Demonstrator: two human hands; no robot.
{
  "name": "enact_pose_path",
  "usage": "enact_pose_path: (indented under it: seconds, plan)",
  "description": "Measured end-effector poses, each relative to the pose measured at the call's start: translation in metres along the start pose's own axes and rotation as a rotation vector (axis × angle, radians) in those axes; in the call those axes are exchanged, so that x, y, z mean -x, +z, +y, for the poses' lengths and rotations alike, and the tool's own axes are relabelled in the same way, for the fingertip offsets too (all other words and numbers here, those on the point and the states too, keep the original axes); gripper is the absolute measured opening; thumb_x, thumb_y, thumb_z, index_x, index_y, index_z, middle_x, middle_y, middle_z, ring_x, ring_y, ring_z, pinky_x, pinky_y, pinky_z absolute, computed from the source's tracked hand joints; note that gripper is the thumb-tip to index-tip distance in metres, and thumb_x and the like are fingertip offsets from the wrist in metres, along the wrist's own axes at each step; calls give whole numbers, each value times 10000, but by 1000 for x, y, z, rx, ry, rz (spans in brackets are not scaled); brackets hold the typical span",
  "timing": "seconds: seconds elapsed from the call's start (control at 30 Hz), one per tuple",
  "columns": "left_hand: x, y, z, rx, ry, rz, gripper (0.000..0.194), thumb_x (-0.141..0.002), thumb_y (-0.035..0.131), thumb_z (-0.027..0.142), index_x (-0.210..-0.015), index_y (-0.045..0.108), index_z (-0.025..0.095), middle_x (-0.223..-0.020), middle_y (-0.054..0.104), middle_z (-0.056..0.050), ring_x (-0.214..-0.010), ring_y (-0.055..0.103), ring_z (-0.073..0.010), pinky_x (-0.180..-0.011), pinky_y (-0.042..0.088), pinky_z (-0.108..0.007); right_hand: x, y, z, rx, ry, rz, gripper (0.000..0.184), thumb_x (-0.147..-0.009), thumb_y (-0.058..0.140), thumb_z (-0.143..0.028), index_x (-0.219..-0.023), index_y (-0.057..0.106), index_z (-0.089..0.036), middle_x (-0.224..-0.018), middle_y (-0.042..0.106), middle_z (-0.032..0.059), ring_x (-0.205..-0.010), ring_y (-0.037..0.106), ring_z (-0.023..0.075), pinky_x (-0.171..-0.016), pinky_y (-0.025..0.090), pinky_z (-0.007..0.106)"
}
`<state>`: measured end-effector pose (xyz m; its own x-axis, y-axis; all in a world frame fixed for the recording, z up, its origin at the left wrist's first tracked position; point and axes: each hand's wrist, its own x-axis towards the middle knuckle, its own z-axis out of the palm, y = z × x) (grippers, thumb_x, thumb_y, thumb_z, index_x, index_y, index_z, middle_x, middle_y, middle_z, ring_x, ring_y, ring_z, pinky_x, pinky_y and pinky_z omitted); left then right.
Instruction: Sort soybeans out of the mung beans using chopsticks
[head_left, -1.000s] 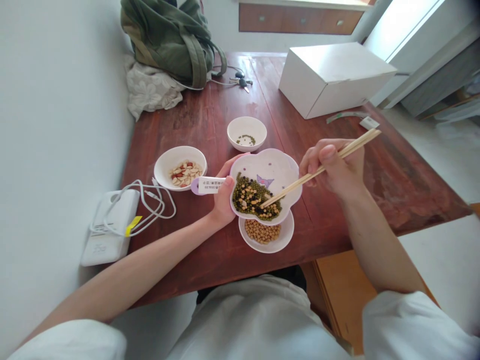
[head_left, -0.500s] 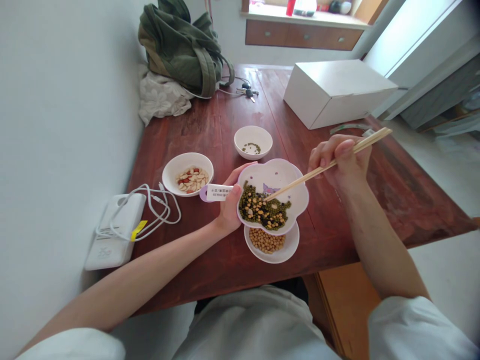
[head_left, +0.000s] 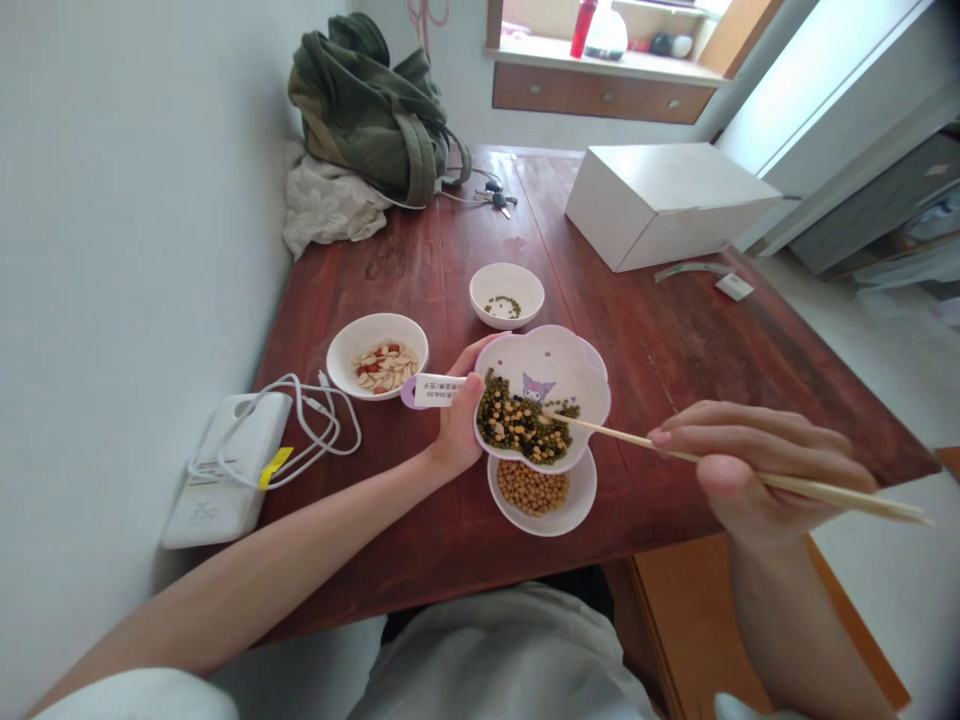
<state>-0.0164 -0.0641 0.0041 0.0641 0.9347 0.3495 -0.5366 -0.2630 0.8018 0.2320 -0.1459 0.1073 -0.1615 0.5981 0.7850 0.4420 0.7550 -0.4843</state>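
Observation:
My left hand [head_left: 459, 415] grips a flower-shaped white and purple bowl [head_left: 581, 370] by its handle side, thumb on the rim by a printed label [head_left: 437, 391]. Mixed green, black and yellow beans [head_left: 525, 422] lie heaped toward its near left side. Wooden chopsticks [head_left: 832, 490] are held in my right hand [head_left: 772, 465], their tips among the beans. Partly under the flower-shaped bowl stands a white bowl [head_left: 581, 505] of yellow soybeans [head_left: 531, 487]. Behind, one white bowl [head_left: 507, 278] holds a few green beans; another white bowl [head_left: 337, 355] at left holds pale and reddish pieces.
A white power bank [head_left: 225, 470] with a coiled white cable [head_left: 330, 425] lies at the table's left edge. Farther back are a green bag [head_left: 375, 120] on a patterned cloth [head_left: 330, 205], keys [head_left: 496, 197] and a large white box [head_left: 667, 205].
My right hand has swung down and toward me on the right, so the chopsticks now lie flatter, with tips still in the beans. My left hand keeps its hold on the bowl.

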Motion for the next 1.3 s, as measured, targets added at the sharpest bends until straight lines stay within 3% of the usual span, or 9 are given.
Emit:
enact_pose_path:
  seconds: [0.17,0.33,0.5,0.63,0.9,1.03,1.2,1.3]
  plan:
    - [1,0,0,4,-11,3,572,-1026,641,684,-1320,790,217,-1311,845,-121,-1223,795,-339,-1069,639,-458,-12,4,-6,-41,-95,-193,228,-978,863,-415,-1005,900,-191,-728,813,60,-613,781,233,-515,626,369]
    - [2,-2,0,45,-59,5,583,-1017,666,690,-1349,766,221,-1290,843,-133,-1259,789,-372,-1101,623,-505,-40,20,28,-268,-38,-66,349,-1010,801,-527,-858,892,-226,-708,810,60,-567,746,215,-482,574,352]
    - [4,-2,-1,24,-52,-12,605,-1033,623,681,-1407,734,218,-1350,831,-141,-1345,756,-383,-1169,593,-534,-60,43,72,-425,57,-172,508,-997,758,-647,-744,875,-223,-681,798,83,-563,728,200,-465,499,321]
    - [3,-2,-1,24,-56,4,619,-1024,622,694,-1419,724,227,-1347,833,-138,-1330,766,-383,-1130,617,-526,-61,46,88,-534,121,-216,571,-992,733,-697,-688,855,-230,-590,735,81,-539,685,214,-458,465,339]
    - [-1,3,1,-5,-54,29,624,-975,671,722,-1340,769,225,-1247,857,-116,-1251,796,-378,-1100,637,-508,-50,52,109,-563,192,-75,700,-997,663,-789,-567,774,-248,-512,657,54,-473,576,184,-450,371,341]
    - [-2,5,0,1,-44,45,610,-979,681,726,-1334,775,239,-1287,849,-122,-1319,772,-397,-1128,621,-515,-46,58,118,-556,197,-107,716,-1016,626,-797,-556,761,-265,-509,665,44,-547,651,217,-594,522,405]
    - [-1,7,0,22,-59,58,593,-974,681,705,-1342,787,253,-1301,849,-119,-1368,753,-406,-1117,633,-511,-37,61,119,-575,139,19,637,-1028,682,-711,-563,769,-285,-492,653,25,-602,658,228,-682,573,440]
    - [-2,7,-1,44,-55,50,629,-981,662,706,-1396,769,245,-1305,850,-128,-1340,769,-406,-1079,657,-520,-31,62,116,-504,184,34,666,-1003,669,-776,-561,747,-284,-518,666,33,-680,703,253,-797,634,478]
